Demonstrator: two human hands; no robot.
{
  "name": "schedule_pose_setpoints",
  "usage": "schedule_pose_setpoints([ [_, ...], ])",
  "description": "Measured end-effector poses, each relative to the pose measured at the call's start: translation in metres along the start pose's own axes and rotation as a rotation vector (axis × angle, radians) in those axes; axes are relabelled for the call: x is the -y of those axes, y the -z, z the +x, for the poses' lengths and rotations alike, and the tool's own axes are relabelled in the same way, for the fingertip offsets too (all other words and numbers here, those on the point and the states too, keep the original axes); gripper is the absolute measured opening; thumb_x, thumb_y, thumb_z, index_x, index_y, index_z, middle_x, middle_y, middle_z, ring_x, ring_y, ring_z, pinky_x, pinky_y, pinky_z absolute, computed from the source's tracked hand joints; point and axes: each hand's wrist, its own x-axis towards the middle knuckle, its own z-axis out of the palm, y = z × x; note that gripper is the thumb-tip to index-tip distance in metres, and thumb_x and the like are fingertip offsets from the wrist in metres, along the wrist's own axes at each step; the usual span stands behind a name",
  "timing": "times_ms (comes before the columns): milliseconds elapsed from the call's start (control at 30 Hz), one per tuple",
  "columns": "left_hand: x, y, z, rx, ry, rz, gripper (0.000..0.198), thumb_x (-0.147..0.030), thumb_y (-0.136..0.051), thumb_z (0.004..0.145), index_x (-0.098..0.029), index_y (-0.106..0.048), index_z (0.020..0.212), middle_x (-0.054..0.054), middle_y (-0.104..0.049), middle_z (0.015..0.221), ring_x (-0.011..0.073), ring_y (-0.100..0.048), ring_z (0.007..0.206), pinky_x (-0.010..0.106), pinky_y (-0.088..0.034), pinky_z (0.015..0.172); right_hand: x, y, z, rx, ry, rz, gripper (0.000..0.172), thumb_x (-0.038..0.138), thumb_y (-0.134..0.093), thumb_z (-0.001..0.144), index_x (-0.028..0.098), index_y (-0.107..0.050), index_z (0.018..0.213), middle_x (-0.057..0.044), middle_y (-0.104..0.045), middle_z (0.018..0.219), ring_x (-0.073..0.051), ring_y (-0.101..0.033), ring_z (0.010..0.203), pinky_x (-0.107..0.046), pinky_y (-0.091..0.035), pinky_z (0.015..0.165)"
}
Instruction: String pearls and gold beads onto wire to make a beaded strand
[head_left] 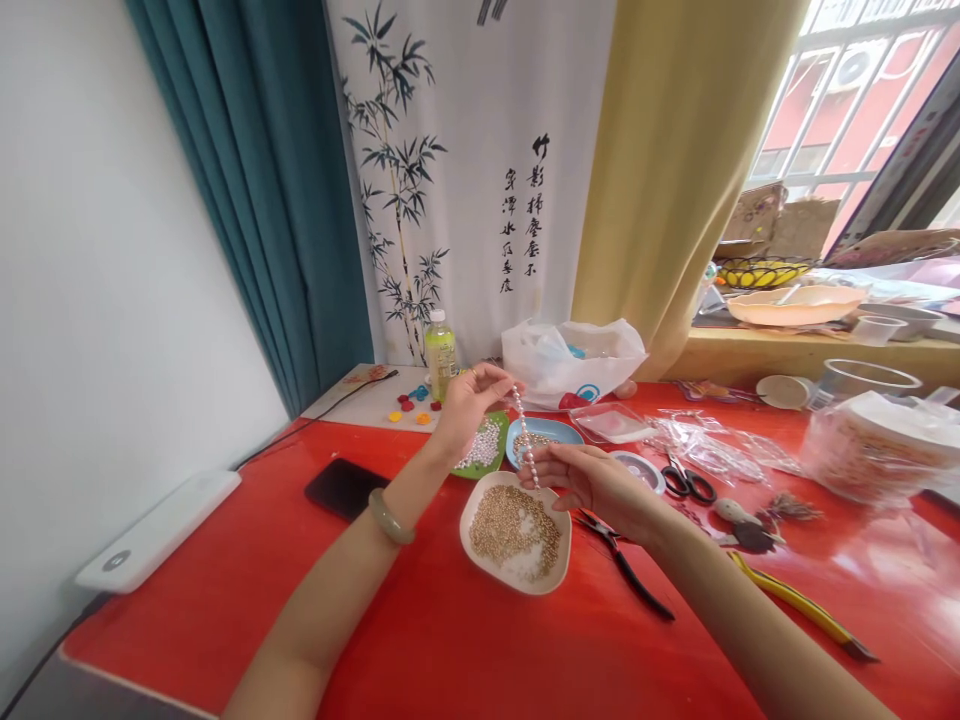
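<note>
A string of pearly beads [523,425] hangs from the pinched fingers of my left hand [478,397]. Lower down, my right hand [581,478] has its fingers against the strand; whether they grip it is hard to see. Right below is a white dish [469,545] holding small gold beads [510,530]. Behind my hands stand a green dish [499,465] of white beads and a blue dish [566,433] with more beads, both partly covered by my hands.
Black-handled pliers [630,575], scissors [688,482] and yellow-handled cutters [802,600] lie to the right. A phone [341,488] and a white power strip [161,530] are at left. A bottle [440,355] and a plastic bag [574,355] stand at the back.
</note>
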Motion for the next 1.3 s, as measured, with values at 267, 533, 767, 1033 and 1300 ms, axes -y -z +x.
schedule_pose_setpoints([
  [267,0.0011,0.0047,0.0025,-0.064,-0.070,0.004,0.014,-0.026,-0.061,0.069,-0.014,-0.054,0.072,0.004,-0.066,0.076,0.0094,-0.059,0.064,0.020,-0.047,0.058,-0.0036,-0.0023,0.0028,-0.017,-0.030,0.069,0.015,0.022,-0.052,0.080,0.012,-0.063,0.084,-0.010,-0.068,0.085,-0.014,-0.065,0.077,-0.019,-0.051,0.060],
  [533,0.0004,0.0063,0.0036,-0.110,-0.094,-0.014,0.016,-0.028,-0.061,0.069,-0.015,-0.053,0.074,0.004,-0.065,0.076,0.0113,-0.060,0.066,0.022,-0.047,0.058,-0.0035,-0.0069,0.0015,0.003,-0.012,0.099,0.014,0.015,-0.055,0.077,0.013,-0.065,0.085,-0.005,-0.065,0.074,-0.010,-0.062,0.068,-0.018,-0.050,0.061],
  [767,0.0015,0.0074,0.0043,-0.122,-0.095,-0.023,0.016,-0.028,-0.062,0.068,-0.016,-0.054,0.074,0.004,-0.065,0.077,0.0126,-0.061,0.068,0.023,-0.047,0.058,-0.0035,-0.0079,0.0033,-0.011,0.014,0.107,0.013,0.015,-0.058,0.072,0.013,-0.065,0.083,-0.002,-0.061,0.069,-0.005,-0.055,0.057,-0.012,-0.042,0.048],
  [1033,0.0005,0.0071,0.0036,-0.128,-0.094,-0.025,0.014,-0.026,-0.062,0.068,-0.016,-0.054,0.073,0.003,-0.064,0.075,0.0111,-0.060,0.066,0.023,-0.046,0.060,-0.0088,-0.0054,0.0041,-0.027,0.079,0.073,0.014,0.019,-0.060,0.069,0.014,-0.064,0.081,0.003,-0.051,0.058,-0.004,-0.041,0.048,-0.016,-0.033,0.045],
  [1300,0.0028,0.0071,0.0041,-0.115,-0.090,-0.048,0.014,-0.026,-0.062,0.068,-0.015,-0.054,0.073,0.002,-0.064,0.075,0.0103,-0.059,0.065,0.023,-0.047,0.061,-0.0064,-0.0078,0.0043,-0.068,0.174,-0.078,0.019,0.020,-0.047,0.071,0.011,-0.060,0.080,0.007,-0.030,0.049,-0.005,-0.021,0.042,-0.024,-0.011,0.042],
])
